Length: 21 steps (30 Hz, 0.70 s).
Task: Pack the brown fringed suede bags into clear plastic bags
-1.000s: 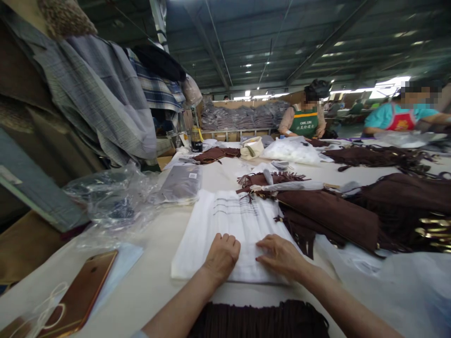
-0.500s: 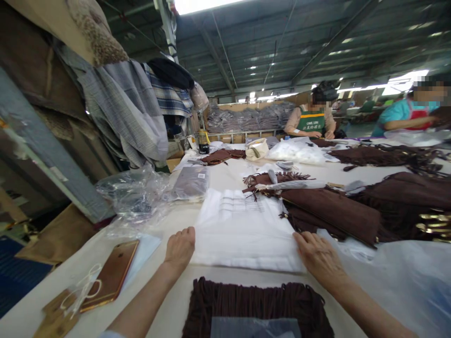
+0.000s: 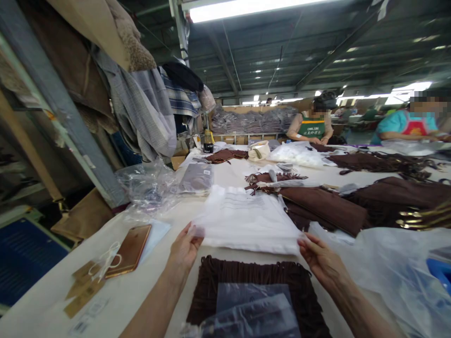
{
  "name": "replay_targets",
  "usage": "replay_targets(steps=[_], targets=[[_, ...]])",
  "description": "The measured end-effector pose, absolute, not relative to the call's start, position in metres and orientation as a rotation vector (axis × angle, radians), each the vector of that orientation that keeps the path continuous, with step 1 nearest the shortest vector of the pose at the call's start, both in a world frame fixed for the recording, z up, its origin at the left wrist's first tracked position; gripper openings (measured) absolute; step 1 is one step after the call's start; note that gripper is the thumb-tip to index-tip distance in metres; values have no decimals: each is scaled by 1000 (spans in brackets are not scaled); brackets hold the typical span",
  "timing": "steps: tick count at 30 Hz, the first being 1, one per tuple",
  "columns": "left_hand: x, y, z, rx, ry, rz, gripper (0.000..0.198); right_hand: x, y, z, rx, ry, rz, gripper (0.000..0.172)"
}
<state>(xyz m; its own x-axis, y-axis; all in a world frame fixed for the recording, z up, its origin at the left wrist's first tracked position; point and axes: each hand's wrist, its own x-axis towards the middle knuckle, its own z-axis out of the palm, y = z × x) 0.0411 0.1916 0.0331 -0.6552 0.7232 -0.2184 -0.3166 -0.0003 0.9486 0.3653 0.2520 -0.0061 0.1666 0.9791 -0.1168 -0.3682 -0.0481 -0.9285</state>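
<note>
A white translucent plastic bag point(image 3: 243, 223) with faint printed lines lies spread on the table. Its near left corner is pinched in my left hand point(image 3: 185, 244), and my right hand point(image 3: 317, 256) pinches the near right corner. Between my forearms rests a dark brown fringed bag point(image 3: 253, 272), close to the table's near edge. Small clear plastic pouches point(image 3: 255, 314) lie over the fringe.
On the left are a phone point(image 3: 130, 249), brown tags point(image 3: 84, 286), crumpled clear plastic point(image 3: 148, 185) and a packed grey item point(image 3: 196, 178). Brown bags point(image 3: 324, 206) and plastic sheeting point(image 3: 394, 267) cover the right. Two co-workers point(image 3: 312, 124) stand across the table.
Both hands have turned from knuckles-up to pinching the bag's corners, lifting its near edge slightly. The camera view has shifted, and more clear pouches show over the fringe.
</note>
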Motion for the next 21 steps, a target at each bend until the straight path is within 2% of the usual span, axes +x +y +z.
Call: replay_targets(steps=[3,6,13,21], targets=[[41,188,25,492,1438,1797,19,365,247,-3,-1092,-833,1275,42],[42,182,10,653,1464,1714,32,368,239,-3,-1168,-955,1260,42],[38,159,-14,1053,1797,1386,37,377,209,-12,-1478,-1270,1078,41],[49,132,-13,1069,2019,1192,57,371,178,-16,-1809,-1373,881,53]])
